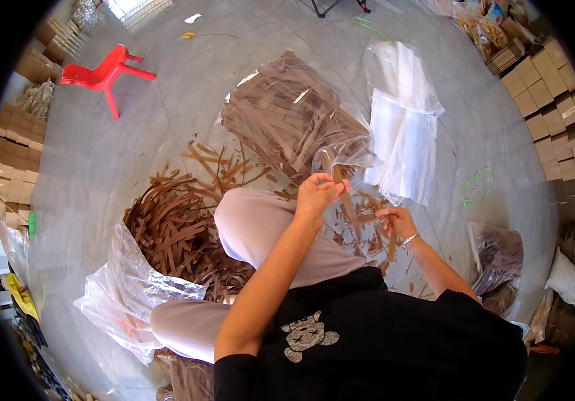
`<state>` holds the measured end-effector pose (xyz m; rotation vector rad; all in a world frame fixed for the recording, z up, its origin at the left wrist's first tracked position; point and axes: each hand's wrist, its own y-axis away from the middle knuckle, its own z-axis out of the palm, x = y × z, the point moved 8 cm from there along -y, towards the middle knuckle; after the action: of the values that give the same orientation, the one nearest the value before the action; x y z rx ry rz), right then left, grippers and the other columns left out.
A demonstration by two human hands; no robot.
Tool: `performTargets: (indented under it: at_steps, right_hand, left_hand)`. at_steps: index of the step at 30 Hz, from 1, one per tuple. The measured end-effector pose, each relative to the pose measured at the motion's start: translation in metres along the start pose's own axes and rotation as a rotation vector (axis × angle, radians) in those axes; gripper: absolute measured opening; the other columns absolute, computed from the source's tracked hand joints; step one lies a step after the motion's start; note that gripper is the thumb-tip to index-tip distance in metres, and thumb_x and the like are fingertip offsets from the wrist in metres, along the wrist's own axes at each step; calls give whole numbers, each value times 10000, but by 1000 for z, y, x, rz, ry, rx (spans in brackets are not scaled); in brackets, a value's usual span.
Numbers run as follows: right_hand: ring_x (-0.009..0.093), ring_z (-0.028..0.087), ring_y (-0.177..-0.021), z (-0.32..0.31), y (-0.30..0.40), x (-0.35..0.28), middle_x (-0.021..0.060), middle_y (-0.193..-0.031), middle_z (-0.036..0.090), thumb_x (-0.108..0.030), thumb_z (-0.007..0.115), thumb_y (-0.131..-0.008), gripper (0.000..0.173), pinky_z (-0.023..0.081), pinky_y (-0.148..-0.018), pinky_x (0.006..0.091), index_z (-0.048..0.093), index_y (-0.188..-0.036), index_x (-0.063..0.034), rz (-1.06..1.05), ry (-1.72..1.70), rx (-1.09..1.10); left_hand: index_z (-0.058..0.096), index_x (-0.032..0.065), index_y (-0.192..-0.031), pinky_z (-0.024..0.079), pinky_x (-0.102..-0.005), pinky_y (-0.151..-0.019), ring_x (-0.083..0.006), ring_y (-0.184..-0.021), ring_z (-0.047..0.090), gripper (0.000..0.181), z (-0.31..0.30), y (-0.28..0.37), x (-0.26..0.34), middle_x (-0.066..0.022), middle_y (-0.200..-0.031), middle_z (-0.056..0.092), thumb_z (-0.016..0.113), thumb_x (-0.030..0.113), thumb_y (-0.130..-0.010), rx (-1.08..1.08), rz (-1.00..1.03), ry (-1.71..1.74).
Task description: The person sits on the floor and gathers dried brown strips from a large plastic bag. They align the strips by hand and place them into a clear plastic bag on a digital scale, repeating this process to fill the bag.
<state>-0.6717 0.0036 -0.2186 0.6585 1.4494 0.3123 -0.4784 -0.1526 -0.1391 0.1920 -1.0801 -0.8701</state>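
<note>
My left hand [320, 193] pinches a flat brown strip [348, 208] between thumb and fingers, and the strip hangs down from the grip. My right hand [396, 223], with a bracelet at the wrist, is lower and to the right. Its fingertips close on the end of a brown strip [366, 219]; another strip [392, 249] shows below the palm. Just beyond my left hand lies a clear plastic bag [292, 115] filled with brown strips, its gathered mouth towards me. To the left, a heap of loose brown strips [177, 235] spills from an open clear bag [132, 280].
Flat clear plastic bags [403, 135] lie to the right of the filled bag. A red plastic chair [104, 75] stands at far left. Green cord [476, 186] and another filled bag [498, 255] lie rightward. Stacked cardboard boxes [550, 95] line the right side.
</note>
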Motion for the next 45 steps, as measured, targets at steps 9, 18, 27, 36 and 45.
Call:
performTargets:
  at_steps: [9, 18, 27, 36, 45]
  right_hand:
    - [185, 461, -1186, 49, 4, -11, 118, -1288, 494, -71, 521, -880, 448, 394, -964, 324, 440, -1319, -43, -402, 421, -183]
    - [99, 582, -768, 84, 6, -12, 16, -826, 623, -129, 473, -942, 204, 473, -708, 268, 596, -1065, -23, -232, 58, -311]
    - [285, 581, -667, 70, 36, -72, 123, -734, 603, -64, 515, -863, 191, 458, -611, 356, 618, -1020, -27, -571, 647, 178]
    - [358, 603, -703, 85, -30, -116, 195, -770, 610, -112, 600, -762, 103, 461, -613, 441, 612, -821, -29, -627, 1008, 177]
    - [391, 599, -749, 102, -12, -138, 195, -876, 614, -105, 594, -743, 409, 487, -660, 440, 536, -1146, -59, -611, 1227, 83]
  left_hand:
    - [503, 123, -884, 491, -252, -744, -174, -893, 662, 226, 8, 2, -1, -121, -978, 681, 651, -23, -795, -21, -55, -25]
    - [519, 78, -896, 494, -217, -605, -159, -745, 667, 142, 0, -3, 7, -109, -890, 686, 637, 37, -829, -36, 35, -166]
    - [578, 17, -771, 398, -317, -448, -164, -448, 525, 142, 14, 16, 33, -99, -561, 576, 678, 118, -785, -50, 483, -853]
    - [566, -7, -803, 378, -271, -479, -113, -473, 448, 123, 43, 34, 22, -80, -547, 517, 655, 77, -804, -126, 583, -899]
    - [549, 19, -865, 423, -341, -509, -254, -526, 559, 139, 42, 40, 16, -123, -596, 573, 643, 79, -782, -145, 619, -982]
